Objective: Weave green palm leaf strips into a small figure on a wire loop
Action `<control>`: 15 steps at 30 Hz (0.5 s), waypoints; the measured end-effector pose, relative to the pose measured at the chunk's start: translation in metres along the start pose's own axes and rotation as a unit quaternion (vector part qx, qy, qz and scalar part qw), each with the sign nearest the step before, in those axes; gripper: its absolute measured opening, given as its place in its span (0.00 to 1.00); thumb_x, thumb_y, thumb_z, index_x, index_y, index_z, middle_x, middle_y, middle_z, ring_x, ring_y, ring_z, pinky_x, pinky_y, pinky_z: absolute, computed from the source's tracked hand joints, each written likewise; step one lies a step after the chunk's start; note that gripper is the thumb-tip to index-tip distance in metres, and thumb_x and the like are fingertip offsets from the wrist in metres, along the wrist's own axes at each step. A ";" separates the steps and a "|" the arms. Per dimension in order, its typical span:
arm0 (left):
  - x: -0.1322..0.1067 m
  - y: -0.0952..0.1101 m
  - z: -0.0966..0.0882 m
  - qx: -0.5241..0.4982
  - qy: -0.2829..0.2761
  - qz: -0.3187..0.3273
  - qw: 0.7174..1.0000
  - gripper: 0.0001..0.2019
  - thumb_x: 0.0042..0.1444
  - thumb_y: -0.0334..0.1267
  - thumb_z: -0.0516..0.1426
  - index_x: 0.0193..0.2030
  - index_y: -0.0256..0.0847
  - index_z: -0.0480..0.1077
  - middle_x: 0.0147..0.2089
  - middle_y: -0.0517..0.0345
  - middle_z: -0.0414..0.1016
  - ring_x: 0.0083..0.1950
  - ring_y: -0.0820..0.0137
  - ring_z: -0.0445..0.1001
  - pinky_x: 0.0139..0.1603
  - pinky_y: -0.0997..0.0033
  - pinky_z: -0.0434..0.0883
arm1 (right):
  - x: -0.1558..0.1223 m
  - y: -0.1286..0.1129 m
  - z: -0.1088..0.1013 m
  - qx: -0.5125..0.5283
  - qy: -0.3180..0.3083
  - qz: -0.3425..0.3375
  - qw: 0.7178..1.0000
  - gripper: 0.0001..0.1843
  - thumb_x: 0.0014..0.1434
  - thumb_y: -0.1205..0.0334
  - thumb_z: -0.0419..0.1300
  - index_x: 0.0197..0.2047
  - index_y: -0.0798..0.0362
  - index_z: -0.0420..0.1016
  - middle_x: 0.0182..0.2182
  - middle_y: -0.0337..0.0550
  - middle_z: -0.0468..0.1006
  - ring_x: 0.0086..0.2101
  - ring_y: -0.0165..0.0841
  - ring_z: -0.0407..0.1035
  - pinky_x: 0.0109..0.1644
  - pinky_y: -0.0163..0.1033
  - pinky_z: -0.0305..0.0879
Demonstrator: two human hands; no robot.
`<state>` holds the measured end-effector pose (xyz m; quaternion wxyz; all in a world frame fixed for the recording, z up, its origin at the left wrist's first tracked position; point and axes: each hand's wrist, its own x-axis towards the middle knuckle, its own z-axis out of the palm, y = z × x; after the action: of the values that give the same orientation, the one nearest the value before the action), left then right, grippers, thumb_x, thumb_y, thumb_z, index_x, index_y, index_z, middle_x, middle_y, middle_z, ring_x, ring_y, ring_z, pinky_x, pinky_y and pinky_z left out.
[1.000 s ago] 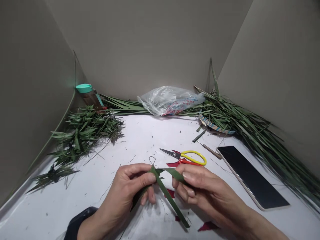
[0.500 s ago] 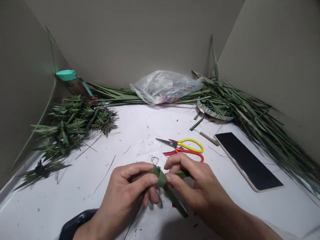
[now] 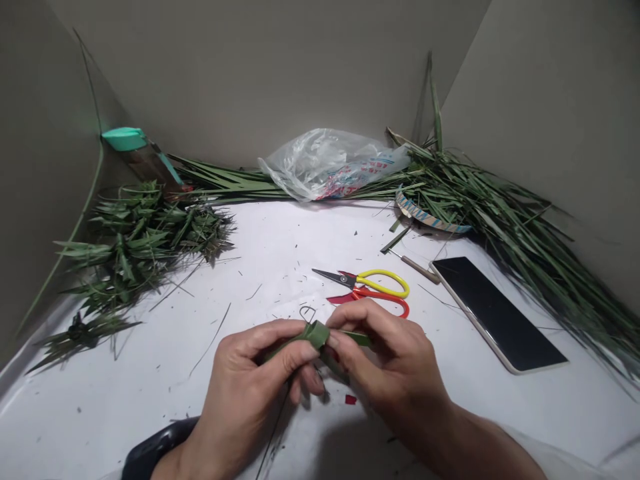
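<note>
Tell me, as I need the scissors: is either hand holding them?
No: the scissors lie untouched on the table, while the left hand and right hand pinch a green leaf strip.

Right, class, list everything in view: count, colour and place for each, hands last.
leaf strip: one, green, pinched between both hands
scissors: one, yellow and red handles, beyond the hands
phone: one, black, right of scissors
plastic bag: one, clear, back centre
bottle: one, teal cap, back left
folded leaves: pile, green, left
long leaves: heap, green, back and right
left hand: one, bare, pinching the strip
right hand: one, bare, pinching the strip
</note>
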<state>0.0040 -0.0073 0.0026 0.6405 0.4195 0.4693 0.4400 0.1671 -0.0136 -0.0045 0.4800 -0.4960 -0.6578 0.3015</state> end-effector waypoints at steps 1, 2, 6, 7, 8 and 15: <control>-0.001 -0.001 0.000 0.006 0.004 0.007 1.000 0.05 0.51 0.35 0.67 0.34 0.37 0.82 0.19 0.56 0.78 0.18 0.75 0.71 0.20 0.81 0.68 | 0.000 0.000 0.001 0.029 -0.006 0.033 0.999 0.04 0.59 0.68 0.59 0.34 0.50 0.72 0.24 0.33 0.76 0.22 0.28 0.69 0.27 0.33 0.65; -0.002 -0.002 0.000 0.014 0.007 0.016 1.000 0.04 0.51 0.34 0.67 0.34 0.37 0.82 0.19 0.56 0.79 0.18 0.75 0.71 0.20 0.82 0.68 | 0.000 -0.001 0.002 0.054 -0.014 0.057 0.997 0.03 0.59 0.67 0.59 0.36 0.50 0.72 0.23 0.33 0.76 0.22 0.27 0.68 0.27 0.33 0.64; -0.002 -0.005 -0.002 0.066 -0.006 0.079 0.995 0.04 0.53 0.31 0.65 0.33 0.43 0.82 0.22 0.61 0.80 0.20 0.77 0.72 0.21 0.83 0.70 | 0.002 -0.002 0.004 0.075 -0.066 0.086 0.991 0.03 0.60 0.65 0.56 0.37 0.50 0.71 0.21 0.32 0.73 0.21 0.27 0.66 0.24 0.32 0.62; -0.002 -0.006 -0.003 0.084 -0.011 0.101 0.991 0.06 0.54 0.30 0.64 0.33 0.45 0.82 0.23 0.63 0.80 0.20 0.77 0.71 0.22 0.84 0.70 | 0.002 -0.002 0.004 0.074 -0.076 0.092 0.990 0.04 0.61 0.64 0.55 0.36 0.50 0.71 0.20 0.32 0.72 0.20 0.27 0.65 0.24 0.32 0.61; -0.002 -0.006 -0.004 0.105 -0.017 0.124 0.987 0.08 0.55 0.29 0.63 0.34 0.47 0.82 0.24 0.65 0.79 0.21 0.78 0.71 0.22 0.84 0.70 | 0.003 -0.003 0.005 0.079 -0.084 0.102 0.988 0.04 0.61 0.64 0.55 0.35 0.51 0.70 0.19 0.32 0.72 0.19 0.27 0.65 0.23 0.33 0.61; -0.003 -0.007 -0.005 0.229 -0.020 0.219 0.948 0.12 0.55 0.24 0.62 0.32 0.49 0.81 0.25 0.69 0.79 0.24 0.78 0.73 0.26 0.85 0.69 | 0.006 -0.008 0.004 0.191 -0.079 0.192 0.959 0.02 0.57 0.63 0.55 0.32 0.50 0.66 0.17 0.29 0.68 0.17 0.26 0.63 0.20 0.32 0.59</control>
<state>-0.0003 -0.0110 -0.0043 0.4247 0.6558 0.4412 0.4415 0.1602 -0.0101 0.0034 0.4449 -0.4867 -0.5161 0.5467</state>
